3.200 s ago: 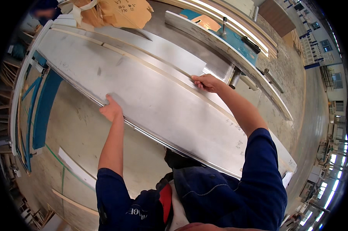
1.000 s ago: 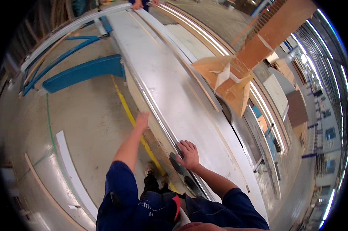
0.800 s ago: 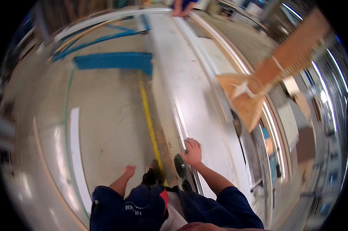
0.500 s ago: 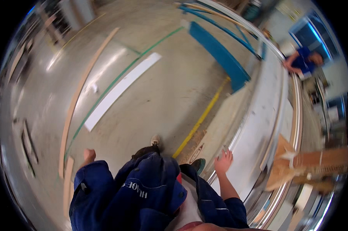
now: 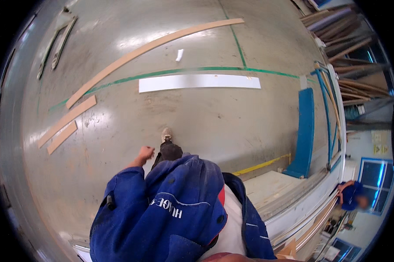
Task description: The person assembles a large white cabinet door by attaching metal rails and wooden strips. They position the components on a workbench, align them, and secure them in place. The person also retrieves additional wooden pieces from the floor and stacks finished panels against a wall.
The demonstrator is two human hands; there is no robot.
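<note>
My left hand (image 5: 146, 153) hangs in front of my body above the concrete floor, its fingers curled in with nothing visible in them. Just beyond it is my light-coloured shoe (image 5: 166, 134), stepping forward. My right hand is out of sight, and only the dark blue jacket shows on that side. Ahead of me a long white board (image 5: 201, 82) lies flat on the floor, beside a green floor line (image 5: 179, 70). Farther off, a long tan strip (image 5: 153, 46) is on the floor too. Neither is touched by my left hand.
Two shorter tan strips (image 5: 68, 121) lie to the left. At right stand a blue panel (image 5: 304, 131), a blue frame (image 5: 325, 100) and a long workbench (image 5: 288, 207). Beyond it is another person in blue (image 5: 350, 194). Stacked boards (image 5: 363, 87) fill the far right.
My view has swung toward the floor boards, away from the workbench. My right hand, earlier open at the workbench edge, has left the picture. My left hand has come forward.
</note>
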